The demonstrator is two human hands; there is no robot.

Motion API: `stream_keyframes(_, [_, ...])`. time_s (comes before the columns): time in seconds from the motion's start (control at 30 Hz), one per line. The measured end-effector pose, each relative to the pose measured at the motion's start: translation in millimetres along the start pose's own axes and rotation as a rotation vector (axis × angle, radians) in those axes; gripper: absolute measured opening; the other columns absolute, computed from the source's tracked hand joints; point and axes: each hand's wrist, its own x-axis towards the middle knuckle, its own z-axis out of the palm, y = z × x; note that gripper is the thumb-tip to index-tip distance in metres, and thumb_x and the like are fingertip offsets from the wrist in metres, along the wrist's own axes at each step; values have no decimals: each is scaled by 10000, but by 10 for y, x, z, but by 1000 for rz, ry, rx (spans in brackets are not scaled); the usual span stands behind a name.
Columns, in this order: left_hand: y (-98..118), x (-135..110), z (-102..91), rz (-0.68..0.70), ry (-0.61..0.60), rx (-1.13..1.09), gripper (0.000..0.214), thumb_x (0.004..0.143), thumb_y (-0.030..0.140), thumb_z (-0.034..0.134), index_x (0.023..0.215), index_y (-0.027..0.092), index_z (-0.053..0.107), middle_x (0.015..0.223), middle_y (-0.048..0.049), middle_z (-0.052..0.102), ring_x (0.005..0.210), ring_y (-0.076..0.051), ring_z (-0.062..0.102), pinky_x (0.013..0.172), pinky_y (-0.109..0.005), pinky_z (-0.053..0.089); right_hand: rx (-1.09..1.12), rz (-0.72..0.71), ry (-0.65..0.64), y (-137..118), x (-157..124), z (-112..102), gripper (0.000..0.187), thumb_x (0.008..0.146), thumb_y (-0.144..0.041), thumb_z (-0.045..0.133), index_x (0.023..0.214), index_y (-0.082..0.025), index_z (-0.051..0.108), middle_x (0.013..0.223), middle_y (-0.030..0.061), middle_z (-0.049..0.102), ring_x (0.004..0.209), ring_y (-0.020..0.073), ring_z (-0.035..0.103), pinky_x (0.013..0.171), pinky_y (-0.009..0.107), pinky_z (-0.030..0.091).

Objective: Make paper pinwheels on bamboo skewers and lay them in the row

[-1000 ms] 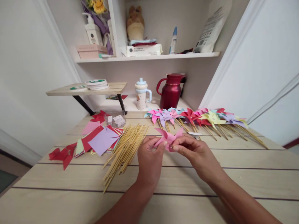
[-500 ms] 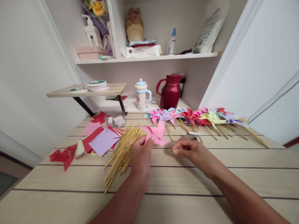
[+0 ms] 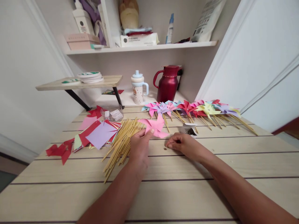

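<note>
Held a pink paper pinwheel [image 3: 157, 125] in the left hand [image 3: 139, 146], with the thumb pressed on its front, just past the fingertips and toward the other hand. Had the right hand [image 3: 184, 145] low over the table [image 3: 163, 199], with bent fingers right beside a tiny shiny bit [image 3: 165, 148]. Could not tell about a pinch on that bit or on anything else. Saw a small open box [image 3: 188, 126] with dark bits inside, just past the right hand. Had lots done already, by the look of things: saw a long row of finished pinwheels [image 3: 208, 109] on sticks, in many colours, well past both hands and mostly off to the right. Could not count them, with so many piled together. Seemed only part done with the pink one: had the paper bent into shape, but showed no stick on it. Had plenty left, too. Saw a big heap of bare sticks [image 3: 125, 141] right next to the left hand, on its left side. Saw flat paper squares [image 3: 100, 137] farther left of the left hand. Found folded red paper [image 3: 61, 151] even farther left, with no stick to be seen. Guessed at a good way to go yet.
</note>
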Motion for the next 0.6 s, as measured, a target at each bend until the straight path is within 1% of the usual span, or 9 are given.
stream_keyframes(0.03, [4, -6, 6, -14, -19, -11, 261, 676, 370, 798, 793, 143, 747, 665, 1, 640, 653, -134, 526, 678, -256, 393, 12, -9, 23, -25, -3, -8, 219, 828, -367, 627, 806, -185, 748, 668, 3, 628, 578, 139, 467, 550, 274, 341])
stream_keyframes(0.1, [6, -17, 18, -33, -43, -22, 245, 670, 364, 806, 776, 150, 751, 636, 5, 636, 637, -136, 530, 683, -263, 402, 80, -21, 113, -85, -6, -19, 258, 844, -417, 629, 822, -187, 744, 674, 0, 622, 591, 145, 475, 567, 281, 355])
stream_keyframes(0.17, [-1, -26, 29, -32, -76, -20, 226, 677, 368, 802, 739, 156, 750, 646, 0, 651, 654, -143, 544, 712, -273, 412, 214, -25, 223, -149, -14, -25, 306, 849, -476, 638, 886, -193, 749, 759, 13, 656, 656, 161, 520, 627, 296, 402])
stream_keyframes(0.23, [-13, -34, 36, -23, -130, -23, 218, 692, 370, 791, 742, 160, 758, 702, -16, 686, 720, -163, 579, 771, -291, 424, 390, -36, 284, -212, -32, -30, 376, 864, -540, 619, 978, -205, 746, 867, 33, 686, 771, 189, 576, 732, 327, 449])
stream_keyframes(0.27, [-18, -40, 38, -21, -155, -24, 219, 700, 371, 785, 756, 160, 764, 729, -25, 700, 759, -176, 596, 799, -302, 427, 472, -50, 280, -242, -45, -33, 408, 878, -566, 595, 1004, -208, 742, 900, 43, 694, 826, 203, 595, 783, 344, 459])
stream_keyframes(0.33, [-16, -56, 41, -24, -185, -15, 227, 706, 370, 778, 785, 157, 774, 757, -39, 716, 820, -204, 620, 837, -324, 428, 582, -81, 210, -296, -73, -40, 425, 885, -581, 585, 1019, -209, 742, 944, 59, 713, 908, 226, 616, 862, 369, 457])
stream_keyframes(0.4, [0, -80, 46, -26, -186, 7, 235, 699, 368, 782, 797, 155, 779, 761, -43, 721, 845, -218, 629, 850, -333, 426, 608, -84, 127, -335, -95, -47, 392, 848, -547, 662, 1038, -215, 747, 978, 59, 732, 939, 233, 622, 895, 369, 446])
stream_keyframes(0.5, [36, -120, 59, -50, -204, 43, 236, 703, 366, 780, 806, 153, 779, 770, -44, 725, 846, -217, 627, 840, -325, 420, 604, -39, 82, -357, -102, -55, 377, 774, -493, 763, 1026, -213, 762, 935, 39, 747, 869, 207, 619, 851, 332, 441])
stream_keyframes(0.6, [55, -145, 73, -67, -228, 77, 234, 711, 363, 778, 792, 144, 773, 775, -49, 725, 832, -211, 617, 825, -318, 412, 630, 6, 94, -353, -90, -60, 374, 739, -497, 789, 949, -187, 774, 837, 29, 738, 771, 181, 606, 785, 308, 439])
